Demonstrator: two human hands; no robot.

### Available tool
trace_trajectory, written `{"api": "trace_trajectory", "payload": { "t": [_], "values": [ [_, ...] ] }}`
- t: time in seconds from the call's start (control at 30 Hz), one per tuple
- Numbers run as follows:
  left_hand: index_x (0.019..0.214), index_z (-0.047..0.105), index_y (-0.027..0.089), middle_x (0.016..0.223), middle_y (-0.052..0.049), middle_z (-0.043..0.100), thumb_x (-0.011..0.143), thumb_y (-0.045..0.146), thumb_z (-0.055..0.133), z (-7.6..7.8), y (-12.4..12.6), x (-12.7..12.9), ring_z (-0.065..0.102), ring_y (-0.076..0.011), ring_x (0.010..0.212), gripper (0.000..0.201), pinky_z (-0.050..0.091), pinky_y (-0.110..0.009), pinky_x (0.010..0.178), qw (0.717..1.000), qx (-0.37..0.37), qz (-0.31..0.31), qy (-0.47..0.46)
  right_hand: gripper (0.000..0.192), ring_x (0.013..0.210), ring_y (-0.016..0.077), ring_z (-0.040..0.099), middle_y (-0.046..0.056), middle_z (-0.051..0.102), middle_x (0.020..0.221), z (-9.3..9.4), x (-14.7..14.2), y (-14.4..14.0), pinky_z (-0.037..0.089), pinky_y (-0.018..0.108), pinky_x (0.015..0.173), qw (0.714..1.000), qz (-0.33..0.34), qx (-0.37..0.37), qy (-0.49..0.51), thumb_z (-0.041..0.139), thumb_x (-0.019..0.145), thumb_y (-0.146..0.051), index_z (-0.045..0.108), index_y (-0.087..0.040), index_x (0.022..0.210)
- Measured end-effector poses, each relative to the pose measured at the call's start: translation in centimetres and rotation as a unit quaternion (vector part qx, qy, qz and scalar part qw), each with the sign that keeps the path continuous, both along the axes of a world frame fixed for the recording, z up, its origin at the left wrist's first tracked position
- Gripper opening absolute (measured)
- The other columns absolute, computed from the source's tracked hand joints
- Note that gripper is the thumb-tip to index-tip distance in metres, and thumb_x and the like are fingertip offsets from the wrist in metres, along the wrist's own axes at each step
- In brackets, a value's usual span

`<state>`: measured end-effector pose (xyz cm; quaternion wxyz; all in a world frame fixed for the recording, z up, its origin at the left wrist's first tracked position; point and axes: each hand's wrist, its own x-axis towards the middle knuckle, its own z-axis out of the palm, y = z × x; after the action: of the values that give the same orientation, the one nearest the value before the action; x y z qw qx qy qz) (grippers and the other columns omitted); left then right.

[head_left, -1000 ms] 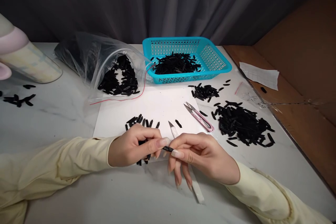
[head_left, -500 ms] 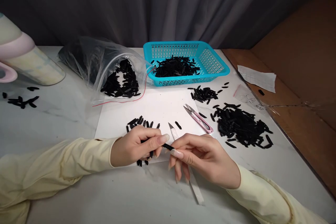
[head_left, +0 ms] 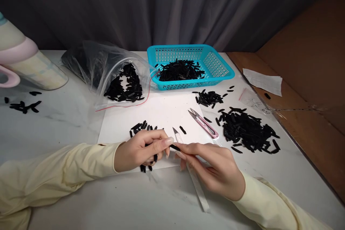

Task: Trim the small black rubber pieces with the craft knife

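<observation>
A white paper sheet (head_left: 159, 115) is spread at centre. At six o'clock, a small black piece (head_left: 175, 147) is pinched between left hand (head_left: 140, 151) and right hand (head_left: 212, 169), seemingly over a craft knife (head_left: 188, 167).

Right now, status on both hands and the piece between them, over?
Left hand and right hand both pinching one small black strip. Craft knife lies under the right hand. Pink thread snips set aside, untouched.
</observation>
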<state>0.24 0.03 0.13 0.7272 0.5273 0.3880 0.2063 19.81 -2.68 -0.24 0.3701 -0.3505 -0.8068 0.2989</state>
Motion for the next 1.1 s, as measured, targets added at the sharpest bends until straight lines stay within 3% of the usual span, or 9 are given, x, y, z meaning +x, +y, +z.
{"api": "trace_trajectory", "payload": {
  "t": [0.1,0.2,0.4,0.6,1.1],
  "values": [
    [0.072,0.051,0.014,0.046,0.008,0.04,0.085,0.043,0.045,0.04,0.0,0.01,0.025,-0.0028,0.037,0.032,0.02,-0.019,0.036,1.0,0.001,0.0,0.01,0.02,0.052,0.0143,0.064,0.004,0.069,0.067,-0.2,-0.04,-0.02,0.05,0.023,0.049,0.998,-0.01,0.056,-0.038,0.044,0.087,-0.009,0.058,-0.018,0.098],
    [0.073,0.051,0.014,0.046,0.008,0.04,0.084,0.044,0.047,0.02,0.02,0.0,0.024,-0.0027,0.037,0.032,0.02,-0.019,0.037,1.0,0.009,0.006,0.012,0.02,0.052,0.0141,0.064,0.003,0.069,0.066,-0.23,-0.12,0.02,0.051,0.023,0.049,0.997,-0.016,0.067,-0.043,0.044,0.088,-0.01,0.058,-0.018,0.1],
    [0.076,0.05,0.015,0.046,0.009,0.039,0.084,0.045,0.047,-0.21,0.22,-0.08,0.026,-0.0029,0.037,0.032,0.022,-0.018,0.036,1.0,0.014,-0.014,-0.006,0.019,0.052,0.0121,0.063,0.003,0.07,0.07,0.03,-0.16,0.19,0.051,0.021,0.049,0.999,-0.029,0.01,-0.015,0.054,0.084,-0.012,0.058,-0.016,0.102],
    [0.075,0.052,0.014,0.046,0.009,0.037,0.082,0.044,0.05,-0.03,-0.03,0.08,0.026,-0.0033,0.038,0.031,0.021,-0.019,0.037,1.0,0.013,0.015,0.003,0.012,0.048,0.0108,0.061,0.001,0.068,0.063,0.26,-0.17,0.23,0.048,0.019,0.046,0.998,-0.041,-0.04,-0.012,0.054,0.085,-0.015,0.061,-0.017,0.095],
    [0.077,0.05,0.016,0.046,0.009,0.039,0.083,0.036,0.052,0.08,-0.08,0.11,0.024,-0.0032,0.039,0.022,0.021,-0.018,0.038,1.0,0.003,0.02,0.005,0.016,0.048,0.0115,0.06,0.003,0.068,0.064,0.14,-0.21,0.33,0.048,0.021,0.047,0.999,-0.039,-0.028,0.0,0.052,0.084,-0.01,0.062,-0.015,0.096]
  ]
}}
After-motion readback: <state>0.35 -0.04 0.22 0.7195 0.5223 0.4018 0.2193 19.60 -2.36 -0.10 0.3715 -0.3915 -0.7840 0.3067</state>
